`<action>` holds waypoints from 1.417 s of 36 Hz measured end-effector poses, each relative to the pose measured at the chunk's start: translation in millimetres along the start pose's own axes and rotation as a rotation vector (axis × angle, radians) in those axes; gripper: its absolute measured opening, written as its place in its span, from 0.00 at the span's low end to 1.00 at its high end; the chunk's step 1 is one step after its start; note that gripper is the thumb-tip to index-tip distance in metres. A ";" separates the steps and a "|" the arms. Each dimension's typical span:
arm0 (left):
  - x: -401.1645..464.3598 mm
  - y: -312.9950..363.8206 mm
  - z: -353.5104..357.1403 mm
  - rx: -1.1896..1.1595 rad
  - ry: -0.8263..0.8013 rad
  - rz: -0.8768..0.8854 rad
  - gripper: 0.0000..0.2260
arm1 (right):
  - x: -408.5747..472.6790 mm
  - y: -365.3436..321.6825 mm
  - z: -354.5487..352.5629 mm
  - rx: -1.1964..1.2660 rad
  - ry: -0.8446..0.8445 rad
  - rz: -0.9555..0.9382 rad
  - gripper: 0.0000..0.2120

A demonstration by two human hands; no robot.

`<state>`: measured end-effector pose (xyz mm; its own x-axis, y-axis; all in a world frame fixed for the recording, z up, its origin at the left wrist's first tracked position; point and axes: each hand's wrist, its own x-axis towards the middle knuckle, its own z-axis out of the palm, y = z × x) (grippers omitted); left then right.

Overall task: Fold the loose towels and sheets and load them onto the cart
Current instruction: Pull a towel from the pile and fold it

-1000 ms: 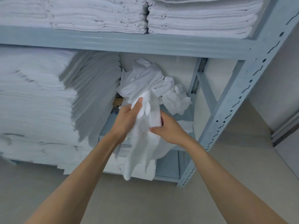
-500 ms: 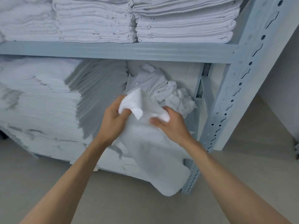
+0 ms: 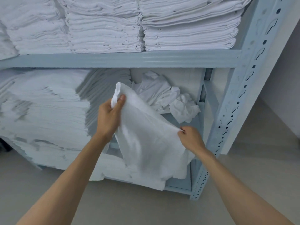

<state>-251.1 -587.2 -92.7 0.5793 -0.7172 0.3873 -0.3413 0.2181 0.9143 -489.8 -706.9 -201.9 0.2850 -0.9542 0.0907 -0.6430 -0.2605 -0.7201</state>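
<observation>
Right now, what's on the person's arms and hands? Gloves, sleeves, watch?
Nothing visible. Both forearms are bare up to the frame edge, with no sleeves in view. The left hand and right hand wear no gloves, and no rings, watch or wristband show on either. No markings or bandages can be made out.

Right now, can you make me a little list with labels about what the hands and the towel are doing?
left hand: left hand grips one bunched top corner of the towel
right hand: right hand pinches the towel's opposite edge, lower down
towel: white, spread between both hands, hanging open, not yet folded
loose pile: crumpled linen on the shelf behind the towel
folded stacks: neat stacks on the upper shelf
rack: pale blue metal rack
cart: not in view
</observation>
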 end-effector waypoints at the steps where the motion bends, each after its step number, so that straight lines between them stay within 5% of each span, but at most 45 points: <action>1: 4.7 -1.6 -5.4 0.015 -0.010 0.008 0.21 | -1.0 0.6 1.7 0.021 0.033 0.027 0.16; 7: 25.5 -20.2 -27.0 0.127 -0.037 0.013 0.20 | -7.8 -13.1 4.1 0.122 0.268 0.090 0.16; 11: 23.3 -27.2 -22.4 0.207 -0.140 0.000 0.18 | -5.2 -44.1 -2.1 0.277 0.126 -0.009 0.09; 16: 1.9 -17.6 2.1 0.159 -0.474 0.077 0.20 | -10.6 -103.8 9.6 0.252 -0.212 -0.203 0.38; 20: 3.0 -12.0 5.9 -0.034 -0.379 -0.003 0.16 | -13.0 -135.9 15.9 0.288 -0.154 -0.314 0.11; 23: 8.7 -10.6 -4.1 -0.068 -0.296 0.011 0.15 | -15.5 -146.9 14.7 0.268 -0.070 -0.358 0.22; 27: 10.6 -14.8 -19.0 -0.101 -0.266 0.041 0.01 | -20.0 -164.5 8.0 0.267 -0.043 -0.431 0.25; 31: -4.8 -40.9 -26.9 -0.069 -0.263 0.023 0.10 | -21.1 -187.7 1.4 0.424 -0.032 -0.457 0.23; 35: -36.7 -68.9 -24.4 -0.149 -0.414 -0.154 0.09 | -17.5 -208.3 -0.1 0.457 -0.083 -0.478 0.25; 41: -78.0 -107.7 -16.5 -0.103 -0.617 -0.501 0.16 | -4.2 -211.6 7.2 0.698 -0.120 -0.269 0.24; 44: -105.5 -118.0 -13.6 -0.121 -0.695 -0.636 0.13 | 8.2 -203.2 6.5 0.833 -0.084 -0.093 0.11; 48: -129.6 -127.5 -9.1 -0.125 -0.677 -0.644 0.04 | 28.8 -179.7 11.6 0.911 -0.052 0.162 0.27; 51: -130.5 -125.2 -0.6 -0.180 -0.614 -0.722 0.09 | 35.3 -153.2 20.4 0.862 -0.142 0.286 0.30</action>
<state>-283.6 -520.6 -257.7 0.0997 -0.9283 -0.3582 0.0936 -0.3496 0.9322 -366.7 -697.7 -102.4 0.3184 -0.9235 -0.2139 0.0340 0.2366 -0.9710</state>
